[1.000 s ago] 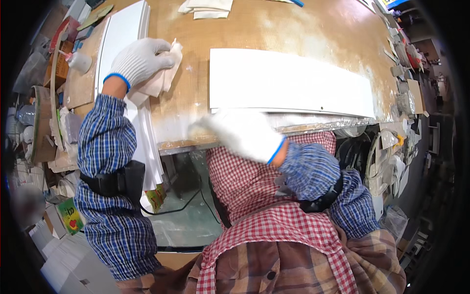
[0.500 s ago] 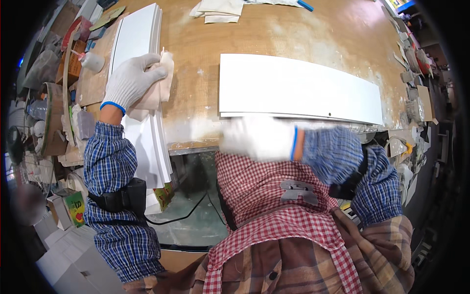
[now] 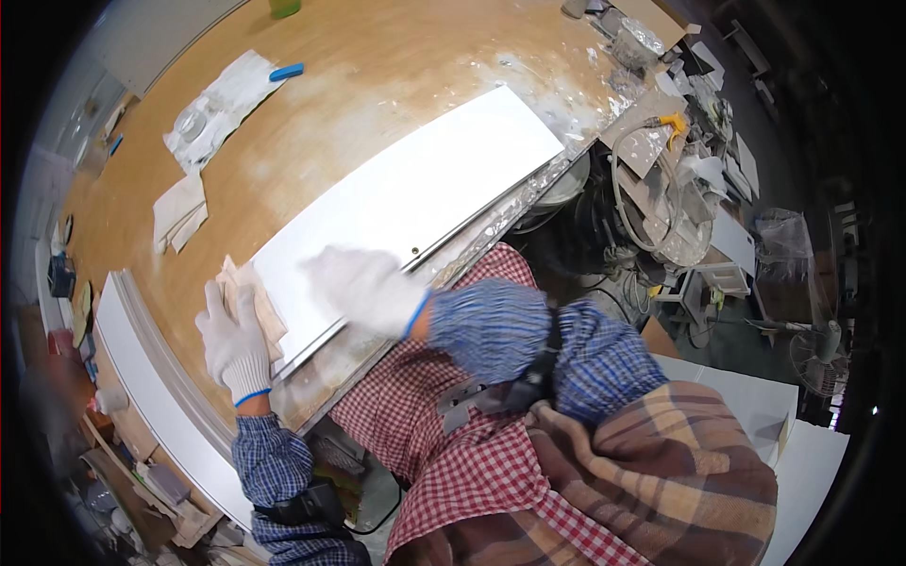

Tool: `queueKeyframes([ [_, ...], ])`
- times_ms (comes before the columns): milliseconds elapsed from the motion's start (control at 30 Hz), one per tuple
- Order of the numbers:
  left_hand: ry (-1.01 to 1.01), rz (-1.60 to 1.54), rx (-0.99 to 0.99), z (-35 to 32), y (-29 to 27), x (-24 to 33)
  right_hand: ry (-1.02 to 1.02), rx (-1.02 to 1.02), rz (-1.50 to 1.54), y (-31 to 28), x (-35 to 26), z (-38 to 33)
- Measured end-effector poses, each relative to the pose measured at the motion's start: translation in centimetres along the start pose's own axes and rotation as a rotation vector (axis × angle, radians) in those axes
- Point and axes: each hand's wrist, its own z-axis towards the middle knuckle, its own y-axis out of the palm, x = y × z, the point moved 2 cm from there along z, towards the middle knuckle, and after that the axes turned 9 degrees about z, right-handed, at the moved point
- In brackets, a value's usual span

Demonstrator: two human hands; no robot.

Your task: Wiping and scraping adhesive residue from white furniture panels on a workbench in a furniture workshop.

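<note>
A long white panel (image 3: 425, 184) lies slantwise on the wooden worktable, with a small dark hole near its front edge. My left hand (image 3: 234, 347), in a white knit glove, is at the panel's left end. Its thumb and fingers are around a beige cloth (image 3: 255, 300) that touches the panel's end edge. Over the front left part of the panel is my right hand (image 3: 363, 291), also gloved. Motion smears its fingers, and whether it touches the panel cannot be made out.
A stack of white panels (image 3: 156, 368) lies along the table's left side. Farther back are folded cloths (image 3: 181, 209), a white sheet (image 3: 222, 108) and a blue block (image 3: 286, 72). To the right hang a hose with a yellow nozzle (image 3: 673, 125) and scraps.
My view has turned to the right. My left hand has carried the cloth from the panel stack to the single panel's left end. My right hand has moved from the front edge onto the panel.
</note>
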Motion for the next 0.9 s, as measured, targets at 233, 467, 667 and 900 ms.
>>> queueKeyframes([
  [233, -0.095, -0.035, 0.016, -0.4, -0.4, -0.1, 0.451, 0.2, -0.655, -23.6, 17.9, -7.2],
  [467, -0.08, -0.186, 0.176, -1.1, 0.4, -0.3, -0.008, -0.017, -1.362, -11.2, 13.7, -3.8],
  [667, -0.101, -0.17, 0.197, -1.5, 0.4, 0.1, -0.108, 0.002, 0.015, 3.1, 0.0, 3.2],
  [900, -0.035, -0.183, 0.289, -1.5, 1.4, -1.8, 0.369, 0.082, -0.492, -14.1, 20.3, 2.6],
])
